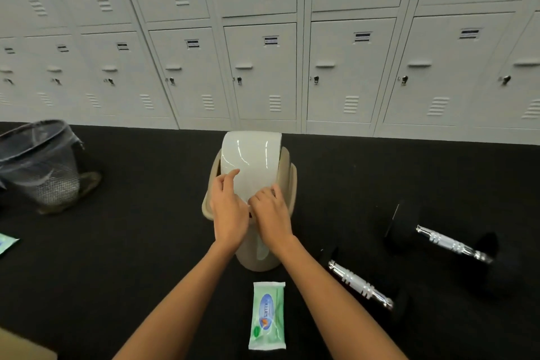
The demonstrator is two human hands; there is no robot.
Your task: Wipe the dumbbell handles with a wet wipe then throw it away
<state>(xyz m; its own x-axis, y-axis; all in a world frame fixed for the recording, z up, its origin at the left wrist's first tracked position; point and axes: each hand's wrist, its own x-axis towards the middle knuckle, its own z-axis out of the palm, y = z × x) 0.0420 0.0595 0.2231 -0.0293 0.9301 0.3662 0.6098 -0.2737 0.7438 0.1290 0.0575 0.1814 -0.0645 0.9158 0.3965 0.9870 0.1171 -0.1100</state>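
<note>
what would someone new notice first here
Both hands, left hand and right hand, press on the white swing lid of a beige bin at centre. Two dumbbells lie on the black floor to its right, a green pack of wipes lies nearest the camera, and grey lockers fill the background.

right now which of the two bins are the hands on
The beige swing-lid bin in the middle, both hands at its white lid. The black mesh bin at far left stands untouched.

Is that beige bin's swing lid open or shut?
Open: the white swing lid is tilted up, both hands, left and right, at its lower edge.
</note>
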